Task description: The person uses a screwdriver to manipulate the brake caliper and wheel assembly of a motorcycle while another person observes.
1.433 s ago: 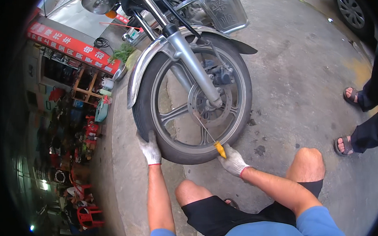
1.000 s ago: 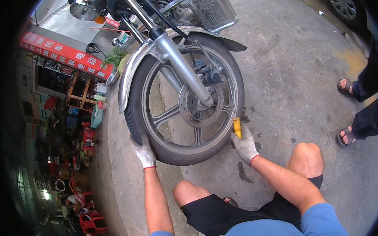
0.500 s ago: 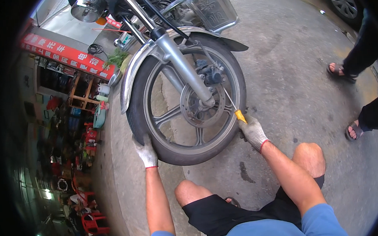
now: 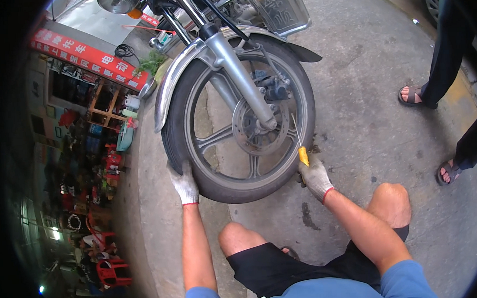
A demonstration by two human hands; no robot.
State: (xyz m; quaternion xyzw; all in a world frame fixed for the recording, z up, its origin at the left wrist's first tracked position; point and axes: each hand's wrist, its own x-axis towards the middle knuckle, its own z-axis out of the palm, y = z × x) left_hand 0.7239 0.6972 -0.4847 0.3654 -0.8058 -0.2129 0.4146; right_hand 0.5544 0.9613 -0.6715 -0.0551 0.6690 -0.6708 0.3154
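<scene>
A motorcycle's front wheel (image 4: 254,167) with a dark tyre (image 4: 233,194) stands before me. My left hand (image 4: 185,185), in a pale knit glove, grips the tyre at its lower left; its fingertips are partly hidden by the rubber. At the lower right of the tyre, my gloved right hand (image 4: 315,180) is closed on a screwdriver (image 4: 303,155) with a yellow handle and thin metal shaft. The shaft points up across the rim, near the brake disc (image 4: 241,128) and below the dark brake caliper (image 4: 277,91). Contact at its tip cannot be made out.
The silver fork leg (image 4: 240,76) and chrome fender (image 4: 176,79) rise above the wheel. At right stands another person in dark trousers (image 4: 445,57) and sandals (image 4: 410,96), near a parked car's wheel (image 4: 432,1). A cluttered shopfront with red chairs (image 4: 114,272) lies left.
The screwdriver has swung more upright, its tip now lower relative to the caliper. My left hand stays on the tyre. The other person's upper foot has shifted leftward.
</scene>
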